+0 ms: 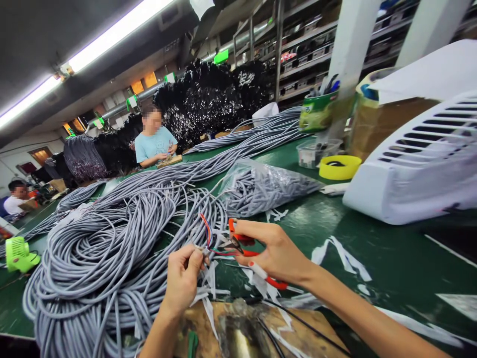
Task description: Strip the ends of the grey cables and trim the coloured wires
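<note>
My left hand (183,278) is closed in a pinch on the end of a grey cable (197,247) whose thin coloured inner wires (207,232) stick out above my fingers. My right hand (276,252) grips red-handled cutters (244,244), with the jaws at those coloured wires. Both hands hover over the green table (372,248), just right of a big heap of grey cables (108,238). White paper strips (343,254) lie scattered under and around my hands.
A clear bag of cut grey pieces (261,186) lies behind my hands. A white fan housing (421,164), a yellow tape roll (340,167) and a cardboard box (383,122) stand at right. A worn wooden board (257,330) lies near me. Two other people (154,141) sit further along; a green fan (18,253) stands far left.
</note>
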`<move>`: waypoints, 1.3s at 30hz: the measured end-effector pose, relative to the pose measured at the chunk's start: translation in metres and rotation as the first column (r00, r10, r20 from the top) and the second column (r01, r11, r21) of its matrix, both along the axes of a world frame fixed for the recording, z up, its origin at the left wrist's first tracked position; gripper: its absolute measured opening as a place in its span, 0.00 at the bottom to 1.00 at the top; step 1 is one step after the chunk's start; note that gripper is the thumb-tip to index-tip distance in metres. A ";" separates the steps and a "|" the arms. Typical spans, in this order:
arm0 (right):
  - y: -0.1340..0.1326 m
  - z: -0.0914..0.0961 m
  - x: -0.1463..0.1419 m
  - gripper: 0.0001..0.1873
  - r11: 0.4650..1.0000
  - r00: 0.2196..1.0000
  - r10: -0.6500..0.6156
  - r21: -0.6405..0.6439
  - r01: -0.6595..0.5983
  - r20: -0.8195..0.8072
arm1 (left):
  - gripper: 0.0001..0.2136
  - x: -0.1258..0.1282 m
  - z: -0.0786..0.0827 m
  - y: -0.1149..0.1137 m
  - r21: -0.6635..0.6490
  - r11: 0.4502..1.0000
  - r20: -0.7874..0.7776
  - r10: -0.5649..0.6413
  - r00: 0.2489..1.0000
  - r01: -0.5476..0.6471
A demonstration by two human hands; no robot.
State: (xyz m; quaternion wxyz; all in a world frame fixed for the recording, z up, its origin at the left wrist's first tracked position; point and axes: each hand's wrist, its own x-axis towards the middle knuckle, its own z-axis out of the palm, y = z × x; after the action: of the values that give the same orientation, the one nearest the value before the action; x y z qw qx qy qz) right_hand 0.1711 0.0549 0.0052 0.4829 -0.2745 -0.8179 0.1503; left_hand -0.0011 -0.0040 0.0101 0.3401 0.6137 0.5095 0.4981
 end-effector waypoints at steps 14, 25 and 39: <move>0.003 -0.010 0.000 0.05 0.978 0.974 -0.001 0.203 -0.046 0.225 | 0.24 -0.003 -0.003 -0.001 -0.045 0.995 0.001 -0.093 0.996 0.093; -0.004 -0.017 -0.009 0.09 0.921 0.984 -0.087 0.389 0.020 0.157 | 0.25 -0.009 -0.004 -0.001 -0.171 0.974 0.028 -0.147 0.989 0.149; 0.003 -0.030 -0.015 0.25 0.895 0.932 -0.350 0.326 0.304 0.094 | 0.26 -0.005 0.002 -0.003 -0.115 0.983 0.127 -0.131 0.983 0.145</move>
State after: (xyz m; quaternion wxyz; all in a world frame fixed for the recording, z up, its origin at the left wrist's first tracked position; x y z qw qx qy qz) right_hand 0.1565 0.0582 -0.0245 0.4751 -0.3408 -0.8071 -0.0827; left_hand -0.0065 -0.0067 0.0123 0.4410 0.5946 0.4744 0.4764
